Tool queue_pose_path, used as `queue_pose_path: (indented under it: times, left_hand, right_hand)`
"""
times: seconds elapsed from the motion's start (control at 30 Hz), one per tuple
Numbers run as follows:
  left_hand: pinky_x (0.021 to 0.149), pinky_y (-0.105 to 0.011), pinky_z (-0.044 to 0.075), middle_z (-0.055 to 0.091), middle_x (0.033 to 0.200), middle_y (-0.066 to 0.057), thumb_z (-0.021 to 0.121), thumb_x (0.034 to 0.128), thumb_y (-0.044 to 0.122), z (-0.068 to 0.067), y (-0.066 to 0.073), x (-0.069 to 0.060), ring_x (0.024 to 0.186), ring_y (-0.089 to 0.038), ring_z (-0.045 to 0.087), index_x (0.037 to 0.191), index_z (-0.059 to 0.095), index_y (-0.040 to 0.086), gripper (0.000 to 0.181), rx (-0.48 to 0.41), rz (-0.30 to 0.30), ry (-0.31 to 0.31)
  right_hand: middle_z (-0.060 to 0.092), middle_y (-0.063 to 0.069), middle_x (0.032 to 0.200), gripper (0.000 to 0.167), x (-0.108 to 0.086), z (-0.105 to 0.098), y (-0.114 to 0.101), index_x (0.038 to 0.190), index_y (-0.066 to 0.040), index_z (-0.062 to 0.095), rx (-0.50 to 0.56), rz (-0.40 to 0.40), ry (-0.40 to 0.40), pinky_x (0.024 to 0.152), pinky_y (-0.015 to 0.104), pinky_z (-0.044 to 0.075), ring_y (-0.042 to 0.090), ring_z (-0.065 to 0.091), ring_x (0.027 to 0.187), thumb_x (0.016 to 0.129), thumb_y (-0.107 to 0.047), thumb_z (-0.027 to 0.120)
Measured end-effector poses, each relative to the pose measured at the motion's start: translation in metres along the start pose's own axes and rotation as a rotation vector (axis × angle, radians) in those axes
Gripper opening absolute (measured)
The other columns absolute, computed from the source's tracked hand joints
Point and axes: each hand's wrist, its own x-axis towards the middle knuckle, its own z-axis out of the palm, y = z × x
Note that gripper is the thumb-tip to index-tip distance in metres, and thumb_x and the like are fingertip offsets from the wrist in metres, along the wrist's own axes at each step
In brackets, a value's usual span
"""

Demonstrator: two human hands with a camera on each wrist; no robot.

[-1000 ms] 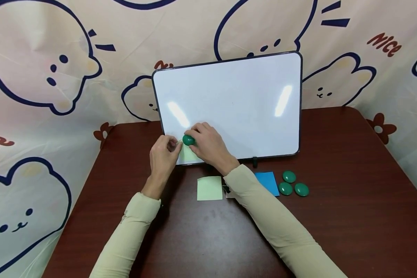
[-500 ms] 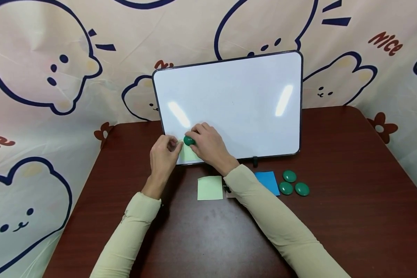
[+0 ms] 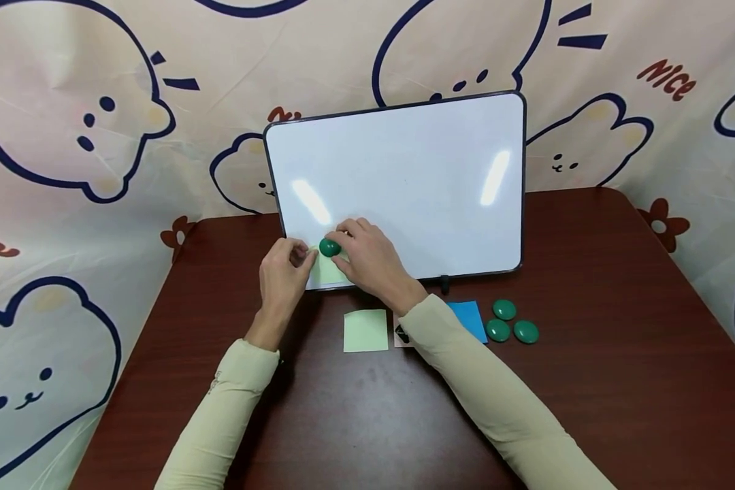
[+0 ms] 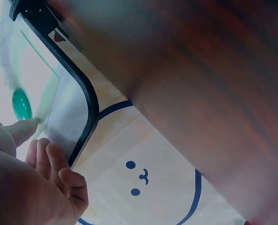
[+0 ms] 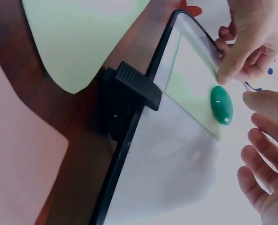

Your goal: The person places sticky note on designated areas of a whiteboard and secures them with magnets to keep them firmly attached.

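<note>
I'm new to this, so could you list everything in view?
Table: 1, dark reddish brown, foreground.
Whiteboard: 1, white with dark edge, standing on table.
Clip: 1, black, whiteboard's lower edge.
Notes: 2, pale green, one on whiteboard, one on table.
Discs: 4, green, one on the whiteboard's note, three on table.
Blue square: 1, blue, on table.
Pink square: 1, pink, on table, partly hidden.
Small item: 1, black, by pink square, unclear.
Backdrop: 1, pale with blue cartoons, behind table.
Sleeves: 2, cream, lower view.
Left hand: 1, at whiteboard note's left edge.
Right hand: 1, beside whiteboard's disc.
</note>
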Motion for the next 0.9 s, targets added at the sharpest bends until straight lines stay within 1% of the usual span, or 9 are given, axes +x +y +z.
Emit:
queue_pose_path:
  times: [0.1,0.27,0.43,0.53,0.63,0.73,0.83,0.9]
  left_hand:
    - [0.068,-0.038,0.055,0.064,0.086,-0.011,0.078,0.0872,0.021,-0.002,0.001,-0.001,0.077,-0.026,0.066,0.091,0.067,0.004,0.02,-0.022,0.009,0.017]
    - [0.065,-0.039,0.054,0.063,0.084,-0.012,0.078,0.0875,0.023,-0.007,0.005,-0.005,0.072,-0.027,0.065,0.09,0.067,0.004,0.022,-0.045,0.015,0.047]
    - [0.062,-0.036,0.052,0.063,0.084,-0.012,0.076,0.0892,0.025,-0.009,0.01,-0.01,0.069,-0.025,0.062,0.091,0.067,0.005,0.021,-0.038,0.008,0.044]
    - [0.061,-0.034,0.049,0.063,0.084,-0.012,0.073,0.0917,0.025,-0.009,0.012,-0.014,0.068,-0.025,0.06,0.091,0.068,0.005,0.021,-0.032,0.018,0.038]
    - [0.061,-0.034,0.048,0.064,0.085,-0.012,0.069,0.0948,0.026,-0.009,0.015,-0.017,0.068,-0.025,0.059,0.092,0.069,0.004,0.022,-0.029,0.033,0.012]
    - [0.062,-0.033,0.048,0.065,0.086,-0.011,0.068,0.0958,0.027,-0.011,0.017,-0.022,0.07,-0.024,0.059,0.094,0.069,0.005,0.022,-0.023,0.028,-0.033]
    - [0.064,-0.033,0.049,0.065,0.086,-0.01,0.068,0.0958,0.026,-0.013,0.02,-0.027,0.072,-0.023,0.06,0.094,0.07,0.006,0.02,0.005,0.034,-0.102]
    - [0.065,-0.034,0.05,0.066,0.086,-0.009,0.068,0.0955,0.026,-0.013,0.022,-0.03,0.074,-0.023,0.061,0.095,0.071,0.007,0.019,0.024,0.06,-0.151]
  right_hand:
    - [0.064,0.003,0.12,0.032,-0.009,-0.005,-0.004,0.123,-0.016,0.068,-0.005,-0.014,0.01,0.09,0.032,0.051,0.02,0.058,0.107,0.094,-0.028,0.07]
    - [0.064,0.003,0.12,0.033,-0.025,-0.009,-0.011,0.125,-0.016,0.067,-0.04,-0.074,-0.014,0.089,0.032,0.052,0.019,0.059,0.107,0.096,-0.031,0.067]
    - [0.065,0.002,0.119,0.03,-0.037,-0.008,-0.011,0.124,-0.017,0.067,-0.092,-0.131,-0.03,0.088,0.033,0.051,0.019,0.058,0.11,0.099,-0.032,0.061]
    - [0.065,0.002,0.117,0.029,-0.045,-0.01,-0.007,0.123,-0.018,0.067,-0.115,-0.156,-0.039,0.089,0.033,0.05,0.019,0.058,0.111,0.1,-0.032,0.059]
    - [0.065,0.001,0.117,0.028,-0.055,-0.012,-0.002,0.122,-0.017,0.067,-0.131,-0.164,-0.053,0.091,0.034,0.051,0.019,0.058,0.112,0.099,-0.032,0.059]
    - [0.065,0.001,0.117,0.029,-0.064,-0.014,0.003,0.121,-0.017,0.067,-0.151,-0.164,-0.069,0.093,0.033,0.051,0.019,0.057,0.113,0.099,-0.033,0.06]
    - [0.064,0.001,0.117,0.028,-0.072,-0.014,0.007,0.12,-0.016,0.067,-0.173,-0.176,-0.073,0.092,0.033,0.051,0.019,0.057,0.112,0.099,-0.034,0.06]
    - [0.064,0.001,0.115,0.027,-0.077,-0.015,0.01,0.119,-0.016,0.067,-0.184,-0.192,-0.067,0.091,0.033,0.051,0.019,0.057,0.111,0.099,-0.033,0.06]
